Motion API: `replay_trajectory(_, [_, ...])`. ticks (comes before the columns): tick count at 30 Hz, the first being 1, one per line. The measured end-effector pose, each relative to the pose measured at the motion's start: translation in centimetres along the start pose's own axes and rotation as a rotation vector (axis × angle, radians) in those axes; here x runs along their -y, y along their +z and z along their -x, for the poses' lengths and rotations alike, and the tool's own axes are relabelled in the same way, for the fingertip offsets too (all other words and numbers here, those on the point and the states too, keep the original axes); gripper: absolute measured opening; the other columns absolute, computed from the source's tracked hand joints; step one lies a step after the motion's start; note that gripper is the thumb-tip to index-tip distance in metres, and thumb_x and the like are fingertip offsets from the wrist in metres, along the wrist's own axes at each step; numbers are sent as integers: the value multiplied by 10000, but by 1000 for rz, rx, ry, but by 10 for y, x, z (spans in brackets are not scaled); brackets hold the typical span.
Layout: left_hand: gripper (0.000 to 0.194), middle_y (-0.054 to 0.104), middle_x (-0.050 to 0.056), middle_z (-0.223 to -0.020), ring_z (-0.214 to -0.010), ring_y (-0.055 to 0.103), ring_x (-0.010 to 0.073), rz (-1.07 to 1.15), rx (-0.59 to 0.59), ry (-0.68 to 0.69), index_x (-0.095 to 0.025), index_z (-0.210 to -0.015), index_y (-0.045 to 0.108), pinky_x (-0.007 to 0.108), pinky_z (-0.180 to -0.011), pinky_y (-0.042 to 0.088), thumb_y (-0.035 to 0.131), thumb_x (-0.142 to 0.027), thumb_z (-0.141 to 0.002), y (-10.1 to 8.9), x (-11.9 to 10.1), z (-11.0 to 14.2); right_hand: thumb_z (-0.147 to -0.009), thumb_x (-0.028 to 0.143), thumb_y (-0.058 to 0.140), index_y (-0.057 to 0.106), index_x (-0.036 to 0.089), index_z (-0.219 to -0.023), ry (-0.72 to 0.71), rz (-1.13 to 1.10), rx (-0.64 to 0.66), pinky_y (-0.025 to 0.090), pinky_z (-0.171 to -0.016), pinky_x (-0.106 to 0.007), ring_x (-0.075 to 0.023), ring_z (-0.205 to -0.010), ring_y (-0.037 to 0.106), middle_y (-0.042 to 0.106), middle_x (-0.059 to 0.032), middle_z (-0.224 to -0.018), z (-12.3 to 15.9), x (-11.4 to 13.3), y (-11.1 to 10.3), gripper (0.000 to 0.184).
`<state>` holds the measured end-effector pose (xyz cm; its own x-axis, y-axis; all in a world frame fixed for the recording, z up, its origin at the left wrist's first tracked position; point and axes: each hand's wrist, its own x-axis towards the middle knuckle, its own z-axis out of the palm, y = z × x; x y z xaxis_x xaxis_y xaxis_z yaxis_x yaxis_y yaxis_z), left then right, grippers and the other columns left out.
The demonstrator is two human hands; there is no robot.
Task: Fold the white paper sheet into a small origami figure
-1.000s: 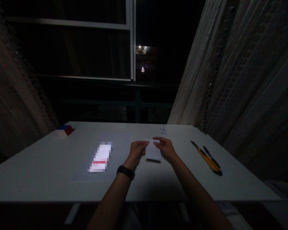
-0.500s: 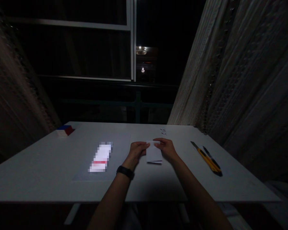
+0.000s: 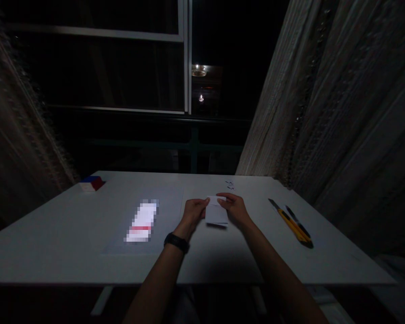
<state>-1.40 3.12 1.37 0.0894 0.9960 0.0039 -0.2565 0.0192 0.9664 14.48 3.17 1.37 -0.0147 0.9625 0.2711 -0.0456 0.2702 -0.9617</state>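
Between my hands is a small folded white paper [image 3: 216,215], its layers slightly apart at the near edge. My left hand [image 3: 193,212], with a dark band on the wrist, pinches its left side near the top. On the opposite side my right hand [image 3: 234,209] grips the upper right, thumb on the face and fingers curled behind the far edge. The paper is tilted, and a shadow falls under its near edge. Fingers behind the paper are partly hidden.
On the white table [image 3: 70,243], a lit phone [image 3: 141,221] lies on a paper sheet [image 3: 167,211] to the left. A colored cube [image 3: 91,183] sits far left. To the right lie a yellow utility knife [image 3: 293,225] and a pen [image 3: 297,219]. Small dark-and-white scraps [image 3: 229,185] lie beyond my hands.
The folded paper's near edge dipped toward me half a second ago and has come back up. Both hands kept their hold with only slight movement of the fingers.
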Motion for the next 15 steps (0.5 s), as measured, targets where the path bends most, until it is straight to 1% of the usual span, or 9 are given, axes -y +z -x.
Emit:
replay_trajectory(4, [370,466,-9,-371,-364,405,63,-28,40,9,-98,-484,600,187,-375,296,749,-434,-528,3,-7,6,-546,366,741,649,156,-932,21,14,36,458,-512,-280,-170,-569,594,658,-39,-681,2,3,1,449])
replay_trajectory(6, [351,475,-6,-376,-366,412,66,-29,53,0,-94,-504,615,186,-375,301,762,-412,-514,3,-9,7,-535,367,745,660,156,-902,12,39,31,460,-510,-280,-171,-566,593,659,-37,-671,2,3,1,431])
replay_trajectory(11, [309,526,10,-423,-389,449,76,-6,64,-19,-81,-573,649,188,-387,332,782,-350,-500,3,-6,7,-560,368,730,676,143,-827,-14,98,-3,455,-511,-274,-170,-578,593,667,-53,-695,1,0,0,354])
replay_trajectory(15, [316,552,22,-454,-407,474,85,18,64,-34,-78,-611,658,194,-405,357,775,-356,-518,3,-5,6,-549,372,733,681,140,-785,-19,123,-34,457,-514,-279,-178,-587,595,670,-65,-687,1,2,1,335])
